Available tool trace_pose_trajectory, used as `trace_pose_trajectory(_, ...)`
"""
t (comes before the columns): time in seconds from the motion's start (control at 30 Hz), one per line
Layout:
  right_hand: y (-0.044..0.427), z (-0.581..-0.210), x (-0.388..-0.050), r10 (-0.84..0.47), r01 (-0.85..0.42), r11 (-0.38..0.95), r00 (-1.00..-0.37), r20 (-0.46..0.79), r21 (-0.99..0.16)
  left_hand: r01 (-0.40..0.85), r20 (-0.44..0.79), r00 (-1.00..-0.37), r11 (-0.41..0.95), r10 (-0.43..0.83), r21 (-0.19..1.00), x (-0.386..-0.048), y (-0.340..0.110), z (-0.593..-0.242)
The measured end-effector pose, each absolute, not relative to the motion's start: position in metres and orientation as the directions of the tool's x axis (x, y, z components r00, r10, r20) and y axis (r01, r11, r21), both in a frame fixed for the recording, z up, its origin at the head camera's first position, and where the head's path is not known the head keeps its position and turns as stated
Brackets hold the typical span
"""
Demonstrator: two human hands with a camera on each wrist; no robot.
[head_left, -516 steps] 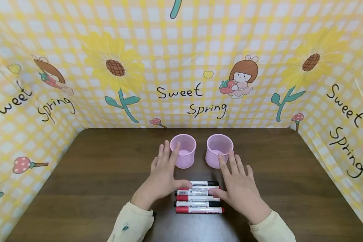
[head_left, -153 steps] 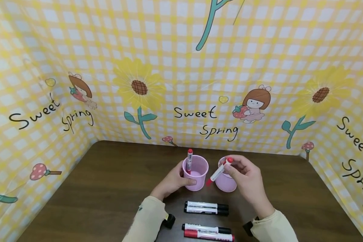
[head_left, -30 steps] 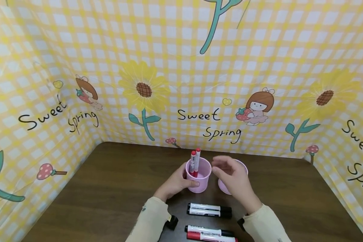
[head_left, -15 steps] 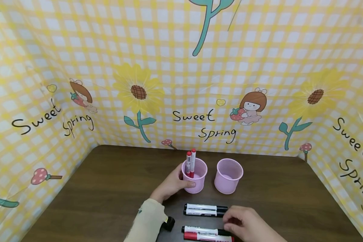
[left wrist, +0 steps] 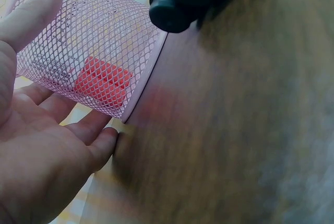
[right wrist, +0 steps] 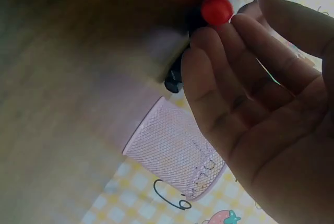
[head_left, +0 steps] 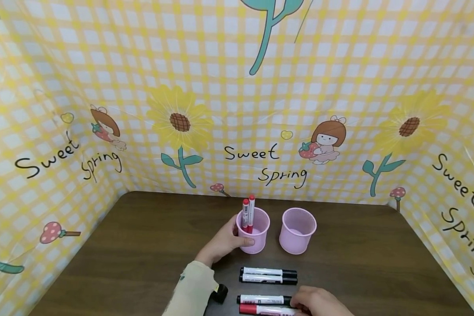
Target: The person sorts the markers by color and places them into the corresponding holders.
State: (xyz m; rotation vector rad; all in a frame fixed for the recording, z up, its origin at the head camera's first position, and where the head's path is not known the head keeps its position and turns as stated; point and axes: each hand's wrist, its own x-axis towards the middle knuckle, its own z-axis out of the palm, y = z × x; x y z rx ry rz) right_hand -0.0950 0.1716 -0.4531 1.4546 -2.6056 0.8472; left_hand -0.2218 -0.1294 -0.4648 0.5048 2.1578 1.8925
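Note:
My left hand point(head_left: 223, 240) grips the left pink mesh cup point(head_left: 253, 244), thumb on its near side and fingers behind; the left wrist view shows the thumb across the mesh point(left wrist: 99, 31). Two red-capped markers point(head_left: 251, 215) stand in that cup. My right hand point(head_left: 320, 302) is at the right ends of a black-capped marker point(head_left: 262, 299) and a red-capped marker point(head_left: 266, 310). In the right wrist view the fingers of the right hand point(right wrist: 271, 88) lie beside the red end of a marker point(right wrist: 217, 9), with the thumb held apart from them.
A second pink cup point(head_left: 296, 241) stands right of the held one. Two black-capped markers point(head_left: 266, 275) lie side by side in front of the cups on the brown table point(head_left: 150, 245). Yellow checked cloth point(head_left: 237, 114) rises behind and at both sides.
My right hand has come down from the right cup, past the two black-capped markers, to the nearest pair. The left hand has kept its grip on the left cup.

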Motion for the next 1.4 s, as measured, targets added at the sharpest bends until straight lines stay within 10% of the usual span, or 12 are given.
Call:
trace_pose_trajectory(0.5, 0.173, -0.456, -0.093, -0.747, -0.704, 0.556, -0.656, 0.106, -0.442, 0.094, 0.045, -0.923, 0.109, 0.382, 0.99, -0.22, -0.128, -0.463)
trace_pose_trajectory(0.97, 0.176, -0.46, -0.101, -0.783, -0.843, 0.376, -0.511, 0.354, -0.385, 0.088, 0.042, -0.923, 0.104, 0.383, 0.991, -0.221, -0.128, -0.463)
trace_pose_trajectory(1.4, 0.173, -0.452, -0.099, -0.679, -0.76, 0.338, -0.605, 0.416, -0.555, 0.086, 0.04, -0.921, 0.103, 0.387, 0.991, -0.222, -0.129, -0.466)
